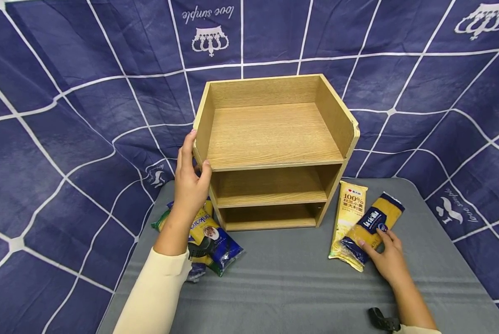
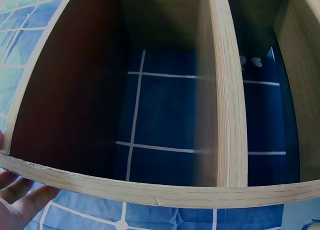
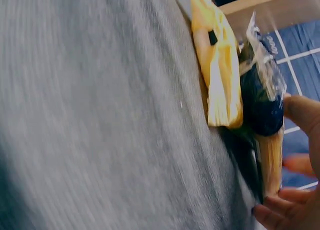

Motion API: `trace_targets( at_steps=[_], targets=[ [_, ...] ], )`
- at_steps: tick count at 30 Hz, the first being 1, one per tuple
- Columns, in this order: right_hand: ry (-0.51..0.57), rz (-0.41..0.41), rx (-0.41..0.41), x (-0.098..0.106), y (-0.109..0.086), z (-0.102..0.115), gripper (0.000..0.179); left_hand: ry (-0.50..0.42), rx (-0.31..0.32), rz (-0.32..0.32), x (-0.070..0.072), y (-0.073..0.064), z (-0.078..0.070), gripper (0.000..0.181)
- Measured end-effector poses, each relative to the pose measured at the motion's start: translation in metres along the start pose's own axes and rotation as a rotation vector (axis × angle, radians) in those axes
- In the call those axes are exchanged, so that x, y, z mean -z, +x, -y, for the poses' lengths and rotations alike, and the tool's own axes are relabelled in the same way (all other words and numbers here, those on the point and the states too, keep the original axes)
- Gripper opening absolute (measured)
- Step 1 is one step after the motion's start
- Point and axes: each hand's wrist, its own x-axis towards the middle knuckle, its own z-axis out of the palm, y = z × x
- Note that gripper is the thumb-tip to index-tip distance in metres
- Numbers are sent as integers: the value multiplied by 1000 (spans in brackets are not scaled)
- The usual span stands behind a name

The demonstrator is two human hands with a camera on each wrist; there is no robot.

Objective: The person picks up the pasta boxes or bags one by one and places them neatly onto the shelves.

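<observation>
Closest to the camera was a cream sleeve [image 1: 153,292], running up from the bottom of the frame, left of center, with a black strap [image 1: 201,247] at the wrist. At the end of it, the left hand [image 1: 191,190] was holding the left side of a wooden shelf [image 1: 270,134], thumb at the front edge and the other fingers along the outside. That shelf stood upright in the middle of the frame, and the left wrist view showed blue cloth behind its compartments.

Over at lower right, the right hand [image 1: 385,255] had a blue and orange pasta packet [image 1: 372,225] pinched between thumb and fingers. It was tilted, top end toward the right, with its lower end overlapping a yellow packet [image 1: 349,208] just beside the shelf. From the right wrist view you could see the pasta strands and the clear crinkly end of the wrapper.

Left of the shelf, partly hidden by the left forearm, was a pile of blue, yellow and green packets [image 1: 216,236]. Everything sat on a gray table [image 1: 283,273], and blue cloth with white lines [image 1: 274,32] filled the top of the frame.
</observation>
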Motion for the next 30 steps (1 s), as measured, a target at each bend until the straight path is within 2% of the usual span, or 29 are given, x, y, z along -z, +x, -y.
trace_targets(
  at_steps=[5, 10, 16, 22, 30],
  targets=[
    [47, 6, -151, -1, 0, 5, 104, -17, 5, 9, 0, 0, 1, 74],
    [142, 13, -261, 0, 6, 6, 104, -4, 12, 25, -1, 0, -1, 73],
    [301, 30, -340, -1, 15, 3, 81, 4, 23, 26, -2, 0, 0, 73],
    [375, 132, -330, 4, 24, 2, 51, 22, 13, 8, -2, -1, 0, 73],
    [488, 231, -385, 15, 21, -4, 36, 24, 22, 17, -3, -1, 1, 73]
  ],
)
